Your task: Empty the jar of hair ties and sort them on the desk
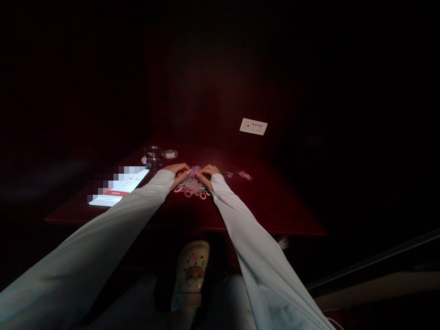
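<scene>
A heap of small coloured elastic rings (191, 187), pink, yellow and purple, lies on a dark red table (268, 206). My left hand (179, 173) rests at the heap's left side with its fingers curled inward over the rings. At the right side, my right hand (207, 174) has its fingers bent and pinched at the top of the heap. The fingertips of both hands nearly meet above the rings. What each hand grips is too small to tell. Pale long sleeves cover both arms.
A small clear glass jar (153, 156) and its round lid (169, 154) stand behind my left hand. A white and red card (118, 189) lies at the table's left. Loose pale bits (244, 175) lie to the right. A wall socket (253, 126) is behind. The room is dark.
</scene>
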{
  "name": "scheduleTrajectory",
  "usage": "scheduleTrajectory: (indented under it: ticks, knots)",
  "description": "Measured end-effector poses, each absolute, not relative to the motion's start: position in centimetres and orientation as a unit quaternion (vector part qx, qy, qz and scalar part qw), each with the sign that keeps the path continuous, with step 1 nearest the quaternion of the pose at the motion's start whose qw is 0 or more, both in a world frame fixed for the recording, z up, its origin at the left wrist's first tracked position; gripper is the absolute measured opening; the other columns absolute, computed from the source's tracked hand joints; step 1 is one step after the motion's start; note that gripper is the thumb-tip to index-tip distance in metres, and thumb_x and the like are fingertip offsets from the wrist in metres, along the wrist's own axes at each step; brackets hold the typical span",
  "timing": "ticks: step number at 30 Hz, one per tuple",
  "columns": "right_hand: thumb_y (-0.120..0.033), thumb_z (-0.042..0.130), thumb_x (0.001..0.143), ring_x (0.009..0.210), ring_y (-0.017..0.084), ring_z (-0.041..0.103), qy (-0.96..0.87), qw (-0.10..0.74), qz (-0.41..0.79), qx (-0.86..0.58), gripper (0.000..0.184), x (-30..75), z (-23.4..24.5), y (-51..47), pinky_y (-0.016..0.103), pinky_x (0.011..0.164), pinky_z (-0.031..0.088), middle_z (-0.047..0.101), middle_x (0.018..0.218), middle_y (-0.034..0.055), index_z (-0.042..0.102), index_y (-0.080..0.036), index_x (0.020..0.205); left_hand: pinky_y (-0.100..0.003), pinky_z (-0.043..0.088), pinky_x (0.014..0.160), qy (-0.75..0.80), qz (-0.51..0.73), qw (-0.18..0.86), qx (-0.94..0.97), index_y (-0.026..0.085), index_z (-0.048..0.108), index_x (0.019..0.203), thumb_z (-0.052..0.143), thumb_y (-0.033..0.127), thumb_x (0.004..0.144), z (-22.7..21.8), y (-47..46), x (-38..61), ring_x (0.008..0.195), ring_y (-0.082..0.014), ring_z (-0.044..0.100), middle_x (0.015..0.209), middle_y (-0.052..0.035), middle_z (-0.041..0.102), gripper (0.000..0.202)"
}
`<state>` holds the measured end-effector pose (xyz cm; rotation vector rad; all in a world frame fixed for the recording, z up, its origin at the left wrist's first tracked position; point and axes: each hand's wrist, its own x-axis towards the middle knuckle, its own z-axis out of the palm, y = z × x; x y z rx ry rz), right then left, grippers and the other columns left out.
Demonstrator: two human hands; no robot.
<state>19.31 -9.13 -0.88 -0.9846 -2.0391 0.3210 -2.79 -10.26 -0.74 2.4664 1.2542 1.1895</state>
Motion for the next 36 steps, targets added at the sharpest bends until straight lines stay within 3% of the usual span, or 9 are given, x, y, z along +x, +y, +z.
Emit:
scheduleTrajectory:
  ticks: [5, 14, 36]
  knots:
    - [-0.044, 0.069, 0.094, 0.089, 0.017, 0.059, -0.799, 0.425, 0.125, -0.408, 0.023, 18.9, -1.7, -8.3, 0.035, 0.096, 0.041, 0.066, 0.089, 0.0016, 0.081, -0.026, 0.089, -0.025, 0.042, 0.068, 0.406, 0.389, 0.062, 0.824, 0.020, 0.064, 0.089, 0.042, 0.047, 0.101, -0.5, -10.3, -2.8, 0.073, -0.0162, 0.058, 0.079, -0.0012, 0.065, 0.036]
    - [-0.040, 0.073, 0.092, 0.089, 0.017, 0.058, -0.797, 0.429, 0.125, -0.406, 0.016, 18.8, -1.8, -8.2, 0.033, 0.094, 0.041, 0.066, 0.089, 0.0004, 0.081, -0.027, 0.090, -0.024, 0.041, 0.065, 0.399, 0.381, 0.067, 0.832, 0.020, 0.065, 0.089, 0.046, 0.045, 0.100, 0.1, -11.1, -2.7, 0.069, -0.0144, 0.052, 0.078, 0.0001, 0.062, 0.033]
    - [-0.037, 0.074, 0.091, 0.088, 0.017, 0.061, -0.793, 0.434, 0.145, -0.401, 0.013, 19.3, -0.3, -9.4, 0.033, 0.091, 0.045, 0.068, 0.090, 0.0015, 0.080, -0.026, 0.089, -0.026, 0.043, 0.069, 0.373, 0.394, 0.064, 0.838, 0.020, 0.068, 0.094, 0.046, 0.044, 0.101, -0.4, -10.2, -2.8, 0.074, -0.0166, 0.056, 0.083, -0.0027, 0.064, 0.034]
